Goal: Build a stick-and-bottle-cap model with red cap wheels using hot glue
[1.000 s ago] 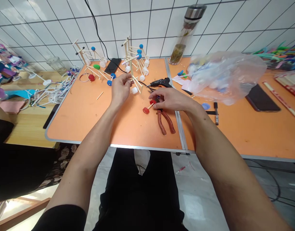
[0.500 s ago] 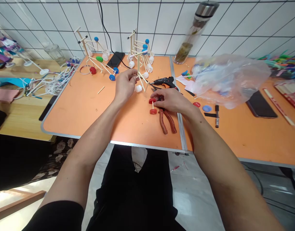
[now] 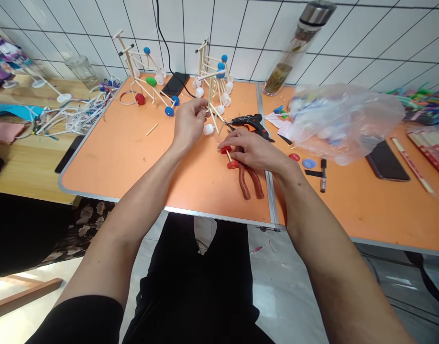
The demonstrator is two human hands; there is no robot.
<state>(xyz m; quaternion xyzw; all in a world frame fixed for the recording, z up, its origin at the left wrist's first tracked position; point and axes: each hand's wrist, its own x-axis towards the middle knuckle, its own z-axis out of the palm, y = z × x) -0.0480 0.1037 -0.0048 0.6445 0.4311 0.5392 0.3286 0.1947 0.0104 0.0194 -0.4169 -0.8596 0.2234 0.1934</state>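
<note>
My left hand is closed, its fingertips pinching a wooden stick frame near its lower sticks. A white cap shows at the base of that frame. In my right hand is a pair of red bottle caps joined by a short stick, gripped at the upper cap and now tilted. Under that hand lie pliers with red-brown handles, their jaws mostly hidden. A black glue gun rests just beyond my right hand.
Two more stick models with coloured caps stand at the back: one at left, one behind the frame. A plastic bag, a tall tea bottle, phones and a marker lie around. A loose stick is at left.
The red cap pair in my right hand has tilted, its lower cap swinging right and slightly up. My left hand keeps its hold on the stick frame. The view has shifted slightly.
</note>
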